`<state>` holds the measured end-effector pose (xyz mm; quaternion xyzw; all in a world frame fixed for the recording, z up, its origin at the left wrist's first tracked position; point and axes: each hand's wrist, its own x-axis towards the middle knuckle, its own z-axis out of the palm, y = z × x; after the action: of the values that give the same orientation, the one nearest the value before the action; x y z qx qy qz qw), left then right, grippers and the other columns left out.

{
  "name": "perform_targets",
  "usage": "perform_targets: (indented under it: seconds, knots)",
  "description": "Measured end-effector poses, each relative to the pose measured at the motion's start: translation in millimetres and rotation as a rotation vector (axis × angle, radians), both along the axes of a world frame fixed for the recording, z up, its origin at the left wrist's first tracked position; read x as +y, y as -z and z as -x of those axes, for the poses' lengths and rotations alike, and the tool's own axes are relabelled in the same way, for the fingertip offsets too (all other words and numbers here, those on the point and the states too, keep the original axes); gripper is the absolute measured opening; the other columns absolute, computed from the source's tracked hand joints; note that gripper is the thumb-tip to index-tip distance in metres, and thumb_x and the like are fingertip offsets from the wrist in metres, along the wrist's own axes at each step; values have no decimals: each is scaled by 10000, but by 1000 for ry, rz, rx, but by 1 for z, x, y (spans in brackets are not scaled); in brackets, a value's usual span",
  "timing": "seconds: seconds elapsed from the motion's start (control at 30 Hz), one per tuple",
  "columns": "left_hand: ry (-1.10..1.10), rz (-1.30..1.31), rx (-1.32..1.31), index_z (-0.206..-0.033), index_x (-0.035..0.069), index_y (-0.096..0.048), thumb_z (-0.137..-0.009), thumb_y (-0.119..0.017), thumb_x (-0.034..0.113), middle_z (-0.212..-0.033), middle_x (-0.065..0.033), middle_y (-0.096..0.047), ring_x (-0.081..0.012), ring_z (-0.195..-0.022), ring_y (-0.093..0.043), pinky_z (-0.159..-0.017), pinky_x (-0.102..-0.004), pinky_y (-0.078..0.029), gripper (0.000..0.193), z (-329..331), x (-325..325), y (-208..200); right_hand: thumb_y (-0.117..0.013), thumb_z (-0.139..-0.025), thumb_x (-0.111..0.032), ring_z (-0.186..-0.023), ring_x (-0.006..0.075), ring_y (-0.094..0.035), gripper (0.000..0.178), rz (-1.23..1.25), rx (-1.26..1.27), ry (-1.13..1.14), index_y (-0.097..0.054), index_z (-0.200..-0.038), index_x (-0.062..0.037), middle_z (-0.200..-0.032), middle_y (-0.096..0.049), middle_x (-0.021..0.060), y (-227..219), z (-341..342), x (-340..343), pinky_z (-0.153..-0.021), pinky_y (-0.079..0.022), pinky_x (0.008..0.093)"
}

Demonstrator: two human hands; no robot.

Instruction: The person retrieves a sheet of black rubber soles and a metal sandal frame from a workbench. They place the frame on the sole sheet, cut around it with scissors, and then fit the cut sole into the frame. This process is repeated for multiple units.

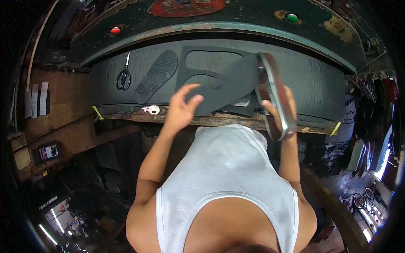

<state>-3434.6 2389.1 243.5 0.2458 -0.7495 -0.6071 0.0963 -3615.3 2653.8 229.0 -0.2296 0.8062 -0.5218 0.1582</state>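
Observation:
My right hand (282, 110) grips a long, sole-shaped cutting die (276, 86), dark reddish with a silver metal rim, tipped up on its edge and smeared by motion. Beside it, a dark grey rubber sole piece (230, 90) lies slanted, partly blurred. The thumb and fingers of my left hand (183, 107) are at this piece's near left end, closed on its edge. Under it spreads a dark rubber sheet (182, 63) with sole-shaped cutouts. A separate patterned sole (158, 76) rests to the left. Black-handled scissors (123, 78) lie farther left.
A grey padded work surface (308, 80) runs across, with a worn wooden front edge (168, 118). A small pink and white object (152, 109) sits there. Beyond is a green machine beam (211, 26) with a red button (115, 30) and a green button (292, 17).

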Motion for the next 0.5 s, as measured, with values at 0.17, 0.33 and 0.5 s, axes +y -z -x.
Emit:
perform_targets:
  seconds: [0.17,0.33,0.5]
  knots:
    - [-186,-531,154,-1377,-39,-526,-1021,-637,208,-1210,-117,-674,-151,-1086,-629,-891,-278,-516,447,-20,-43,40,-853,-803,-323,-1037,319,-648,681,-278,345,254,-542,-1332,-27,-1156,-654,189,8,48,41,-922,-500,415]
    - [-194,-433,-178,-1361,-42,-525,-1025,-616,207,-1207,-104,-670,-130,-1055,-624,-867,-259,-500,428,-8,-30,63,-778,-841,-203,-935,451,-671,618,-738,326,332,-487,-1367,-59,-999,-703,267,37,67,50,-871,-504,480]
    - [-70,-288,49,-1276,-49,-558,-1009,-612,125,-1192,-116,-658,-135,-1069,-604,-928,-274,-476,323,7,3,66,-733,-863,-192,-981,409,-666,671,-1008,410,-1,-441,-1452,-57,-1070,-695,241,36,56,45,-924,-461,470]
